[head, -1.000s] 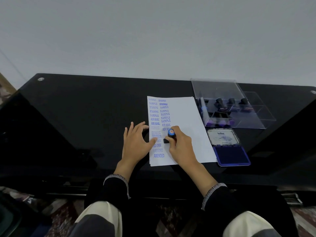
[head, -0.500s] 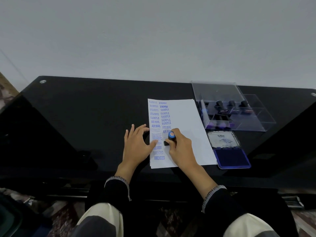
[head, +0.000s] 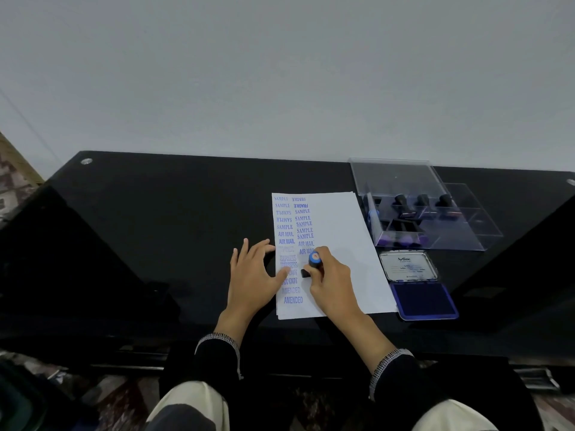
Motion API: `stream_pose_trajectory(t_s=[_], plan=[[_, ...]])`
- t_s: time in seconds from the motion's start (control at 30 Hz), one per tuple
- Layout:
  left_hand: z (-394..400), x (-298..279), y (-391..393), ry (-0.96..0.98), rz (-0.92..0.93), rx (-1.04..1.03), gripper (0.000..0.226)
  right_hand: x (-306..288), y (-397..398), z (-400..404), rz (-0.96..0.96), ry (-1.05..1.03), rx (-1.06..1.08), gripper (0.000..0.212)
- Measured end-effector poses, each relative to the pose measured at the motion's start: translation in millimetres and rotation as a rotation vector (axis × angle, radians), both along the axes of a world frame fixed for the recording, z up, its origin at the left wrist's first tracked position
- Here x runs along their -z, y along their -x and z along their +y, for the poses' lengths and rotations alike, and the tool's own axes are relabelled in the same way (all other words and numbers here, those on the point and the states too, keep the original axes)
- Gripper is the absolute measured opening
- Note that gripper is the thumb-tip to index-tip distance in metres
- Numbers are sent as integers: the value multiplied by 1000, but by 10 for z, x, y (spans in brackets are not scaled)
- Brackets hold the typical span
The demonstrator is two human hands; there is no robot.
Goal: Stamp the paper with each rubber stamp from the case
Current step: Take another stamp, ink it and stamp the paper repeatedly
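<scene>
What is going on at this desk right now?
A person is stamping a sheet of paper on a black table. The right hand grips a rubber stamp with a blue cap, its base down on the paper in the second column of blue prints. The left hand lies flat, fingers on the paper's left edge. To the right sit an open ink pad and a clear case with more stamps inside.
</scene>
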State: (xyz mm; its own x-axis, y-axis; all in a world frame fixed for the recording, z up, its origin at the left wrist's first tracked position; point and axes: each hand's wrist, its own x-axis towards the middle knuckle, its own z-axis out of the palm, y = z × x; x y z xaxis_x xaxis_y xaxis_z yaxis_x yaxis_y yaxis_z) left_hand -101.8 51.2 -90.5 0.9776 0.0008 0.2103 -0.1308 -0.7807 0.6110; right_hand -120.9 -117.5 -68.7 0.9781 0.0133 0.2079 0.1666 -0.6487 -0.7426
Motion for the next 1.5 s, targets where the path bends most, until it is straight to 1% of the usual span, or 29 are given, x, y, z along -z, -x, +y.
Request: stream_pose_trajectory(t_s=[0.2, 0.37, 0.6, 0.83, 1.0, 1.17, 1.5], plan=[[0, 12, -3, -8, -4, -3, 50, 7, -2, -3, -3, 11, -3, 16], [4, 17, -5, -12, -4, -4, 50, 56, 32, 19, -8, 22, 39, 22], [7, 30, -13, -14, 0, -3, 51, -49, -33, -19, 17, 41, -29, 20], [0, 15, -4, -15, -1, -4, 51, 19, 21, 5, -5, 50, 8, 17], [1, 14, -9, -20, 0, -3, 51, -23, -2, -10, 4, 56, -15, 17], [-1, 16, -11, -23, 4, -4, 51, -107, -72, -34, 50, 84, -44, 23], [-2, 17, -10, -21, 0, -5, 51, 17, 3, -9, 13, 24, -6, 18]])
